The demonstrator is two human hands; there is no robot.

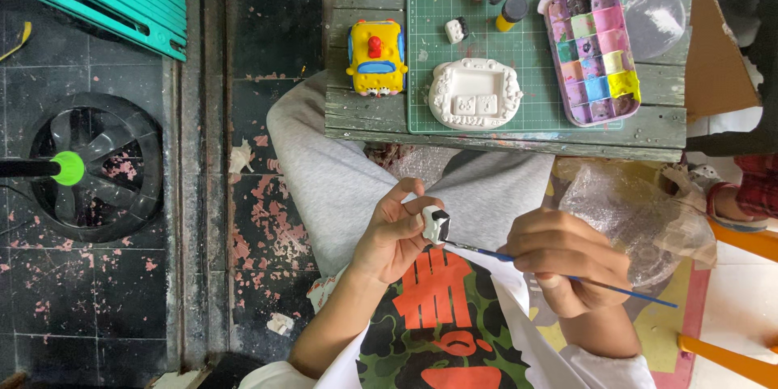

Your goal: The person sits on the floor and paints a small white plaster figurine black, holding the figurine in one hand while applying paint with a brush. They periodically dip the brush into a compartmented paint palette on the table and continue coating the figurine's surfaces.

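Two hands: left hand (pixel 395 235), right hand (pixel 563 259). One thin blue paintbrush (pixel 567 275). One small black-and-white plaster piece (pixel 435 224). One unpainted white plaster frame (pixel 475 93). One yellow painted toy car (pixel 377 57). One paint palette tray (pixel 592 53). One green cutting mat (pixel 527 113). One black fan (pixel 97 166).

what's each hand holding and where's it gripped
The left hand pinches a small white and black plaster piece by its sides at the fingertips. The right hand holds a thin blue paintbrush around mid-handle, tip at the piece.
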